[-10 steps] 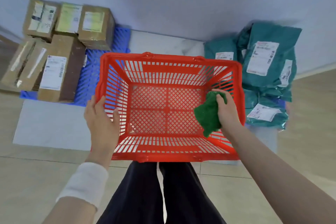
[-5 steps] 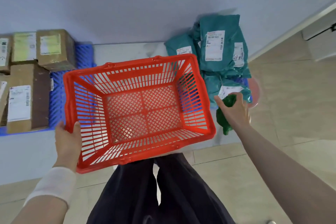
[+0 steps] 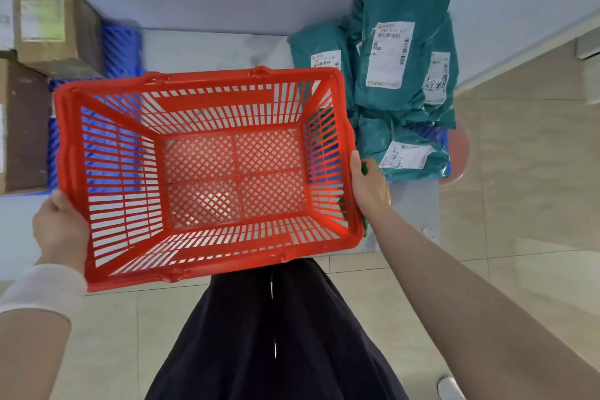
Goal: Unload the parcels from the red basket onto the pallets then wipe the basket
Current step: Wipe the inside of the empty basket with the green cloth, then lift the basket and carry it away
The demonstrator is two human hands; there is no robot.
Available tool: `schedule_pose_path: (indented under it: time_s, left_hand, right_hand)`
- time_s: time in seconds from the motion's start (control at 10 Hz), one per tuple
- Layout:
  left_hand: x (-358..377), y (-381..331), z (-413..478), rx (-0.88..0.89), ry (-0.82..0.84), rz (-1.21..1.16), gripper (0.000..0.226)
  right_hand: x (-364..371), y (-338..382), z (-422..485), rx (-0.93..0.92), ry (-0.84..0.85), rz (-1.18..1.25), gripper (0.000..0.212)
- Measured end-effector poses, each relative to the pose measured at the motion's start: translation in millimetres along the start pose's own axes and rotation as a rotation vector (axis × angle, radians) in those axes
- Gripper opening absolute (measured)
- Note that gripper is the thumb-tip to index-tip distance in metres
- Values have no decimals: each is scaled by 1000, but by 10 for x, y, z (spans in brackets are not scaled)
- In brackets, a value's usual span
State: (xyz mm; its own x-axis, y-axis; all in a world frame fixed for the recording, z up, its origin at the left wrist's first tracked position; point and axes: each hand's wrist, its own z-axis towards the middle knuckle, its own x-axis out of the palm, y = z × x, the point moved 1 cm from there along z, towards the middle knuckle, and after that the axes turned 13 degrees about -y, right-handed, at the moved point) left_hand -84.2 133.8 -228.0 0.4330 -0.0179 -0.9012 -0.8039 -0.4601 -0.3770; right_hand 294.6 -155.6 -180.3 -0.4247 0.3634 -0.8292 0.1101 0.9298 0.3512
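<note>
Right hand (image 3: 370, 185): pressed against the outer face of the red basket's right wall, fingers closed on a green cloth (image 3: 366, 169), of which only small patches showed above the fingers and through the wall slots.

Left hand (image 3: 60, 226): gripped the near-left corner of the basket rim, thumb over the edge; a white cuff (image 3: 42, 291) covered the wrist.

Red basket (image 3: 207, 127): held in the air between both hands above the floor, open side toward the camera, tilted so the left end sat lower in the view. Slatted walls, lattice bottom. Nothing lay inside.

Person: dark trousers (image 3: 272, 334) directly below the basket; a white shoe tip (image 3: 449, 388) at the lower right edge of the view.

Teal parcels (image 3: 399, 75): several soft bags with white labels, piled just right of the basket against the wall, resting on a blue pallet (image 3: 435, 135) that showed only at the pile's right side. A round red object (image 3: 461, 156), partly hidden, lay at the pile's right edge; what it was could not be told.

Cardboard boxes (image 3: 48, 29): at least two, labelled, at the left edge of the view, standing on a second blue pallet (image 3: 121, 49).

Floor (image 3: 519, 172): beige tiles, with a paler grey strip along the wall beneath the pallets.
</note>
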Motion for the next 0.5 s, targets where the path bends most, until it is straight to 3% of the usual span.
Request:
schedule_pose_path:
  time_s: [0.2,0.5]
  left_hand:
    - [14,-133,-49,18,-3,-7,63]
    - [-423,-250,-467,7,19,-53,61]
  right_hand:
    - [112,-7,20,25,11,59,64]
    - [47,4,-50,-13,-19,178,56]
